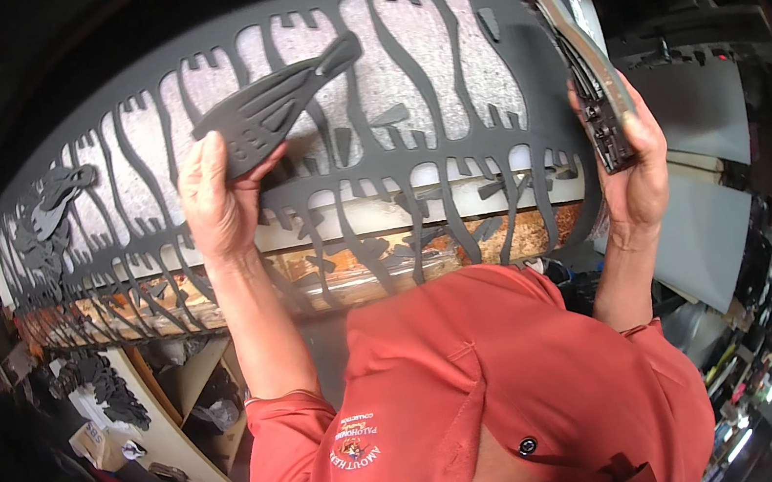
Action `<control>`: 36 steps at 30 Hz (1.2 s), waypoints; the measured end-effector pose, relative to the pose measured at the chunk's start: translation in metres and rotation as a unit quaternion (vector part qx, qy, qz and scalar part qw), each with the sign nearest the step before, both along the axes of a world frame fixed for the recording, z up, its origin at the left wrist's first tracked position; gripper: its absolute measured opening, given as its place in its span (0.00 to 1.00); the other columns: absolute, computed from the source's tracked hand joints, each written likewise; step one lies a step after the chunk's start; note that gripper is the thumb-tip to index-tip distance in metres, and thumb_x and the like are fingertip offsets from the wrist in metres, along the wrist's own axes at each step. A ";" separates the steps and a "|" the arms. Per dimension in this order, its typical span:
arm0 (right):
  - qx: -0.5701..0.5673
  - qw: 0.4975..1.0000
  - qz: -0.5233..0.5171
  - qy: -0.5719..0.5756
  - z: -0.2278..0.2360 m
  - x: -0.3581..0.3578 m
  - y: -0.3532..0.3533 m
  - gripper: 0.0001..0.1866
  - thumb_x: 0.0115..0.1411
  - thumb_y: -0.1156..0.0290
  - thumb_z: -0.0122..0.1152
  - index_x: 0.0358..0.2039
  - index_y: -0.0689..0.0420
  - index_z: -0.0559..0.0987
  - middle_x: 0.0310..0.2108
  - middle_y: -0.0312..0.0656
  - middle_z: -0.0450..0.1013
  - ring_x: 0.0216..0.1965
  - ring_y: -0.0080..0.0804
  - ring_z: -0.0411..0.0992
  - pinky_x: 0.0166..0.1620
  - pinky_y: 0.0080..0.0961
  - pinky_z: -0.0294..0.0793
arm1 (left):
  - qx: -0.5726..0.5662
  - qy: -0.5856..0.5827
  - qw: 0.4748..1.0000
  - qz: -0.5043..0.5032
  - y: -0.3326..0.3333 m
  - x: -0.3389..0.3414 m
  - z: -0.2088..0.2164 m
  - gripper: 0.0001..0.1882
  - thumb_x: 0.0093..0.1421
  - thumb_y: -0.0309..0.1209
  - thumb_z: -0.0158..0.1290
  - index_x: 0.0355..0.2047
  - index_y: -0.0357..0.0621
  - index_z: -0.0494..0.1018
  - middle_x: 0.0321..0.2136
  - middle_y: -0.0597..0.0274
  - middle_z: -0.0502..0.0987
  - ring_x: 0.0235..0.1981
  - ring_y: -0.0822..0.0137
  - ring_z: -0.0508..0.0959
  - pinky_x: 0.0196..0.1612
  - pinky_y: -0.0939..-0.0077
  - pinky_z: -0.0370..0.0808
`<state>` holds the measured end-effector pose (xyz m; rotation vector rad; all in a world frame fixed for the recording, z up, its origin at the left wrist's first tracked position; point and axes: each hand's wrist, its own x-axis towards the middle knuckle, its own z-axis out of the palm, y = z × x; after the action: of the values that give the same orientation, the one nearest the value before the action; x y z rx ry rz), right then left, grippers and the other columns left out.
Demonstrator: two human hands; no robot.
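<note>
This looks like a workshop or small factory floor where shaped parts are cut from sheet material: a dark, foam-like sheet (536, 82) with rows of matching cut-outs covers a table (531, 235) with a worn, wood-coloured edge, beside a loose heap of dark offcuts or pieces (43, 220). A ribbed dark piece (264, 110) and what seems a metal-banded cutting die (596, 83) suit such work, as do the plain wooden shelving (171, 429) and the cluttered, dim surroundings with strip lights (740, 446).
</note>
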<state>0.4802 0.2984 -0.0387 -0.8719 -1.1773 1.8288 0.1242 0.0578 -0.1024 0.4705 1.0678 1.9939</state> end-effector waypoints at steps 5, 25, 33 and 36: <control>0.420 0.828 0.057 -0.366 -0.023 -0.027 -0.016 0.33 0.60 0.70 0.76 0.66 0.60 0.76 0.71 0.49 0.68 0.71 0.48 0.67 0.72 0.40 0.64 | -0.073 -0.017 0.996 -0.057 0.010 0.013 0.016 0.17 0.77 0.32 0.51 0.53 0.26 0.75 0.49 0.41 0.82 0.48 0.53 0.87 0.50 0.54 0.90; 0.446 0.840 0.259 -0.167 -0.039 -0.164 -0.079 0.15 0.68 0.81 0.62 0.55 0.67 0.81 0.39 0.53 0.79 0.37 0.46 0.80 0.42 0.33 0.79 | 0.022 -0.218 0.972 0.090 0.008 0.084 0.002 0.12 0.75 0.30 0.55 0.53 0.36 0.79 0.45 0.54 0.86 0.44 0.61 0.88 0.51 0.63 0.88; 0.539 0.791 0.217 -0.193 -0.048 -0.168 -0.091 0.24 0.65 0.90 0.55 0.62 0.69 0.76 0.52 0.62 0.80 0.52 0.58 0.82 0.54 0.41 0.82 | -0.043 -0.077 0.988 0.125 0.011 0.071 0.020 0.12 0.74 0.31 0.59 0.51 0.35 0.82 0.42 0.61 0.87 0.40 0.76 0.85 0.42 0.80 0.85; 0.585 0.768 0.165 -0.201 -0.046 -0.177 -0.097 0.16 0.65 0.87 0.60 0.53 0.69 0.80 0.45 0.58 0.82 0.44 0.54 0.83 0.48 0.39 0.82 | -0.056 -0.057 0.988 0.129 0.007 0.059 0.026 0.11 0.73 0.29 0.59 0.50 0.34 0.82 0.42 0.60 0.87 0.39 0.74 0.86 0.42 0.79 0.86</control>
<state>0.3034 0.2011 -0.0851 -0.2780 -2.4349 0.7377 0.1837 0.0651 -0.0768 0.1617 1.2094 2.1420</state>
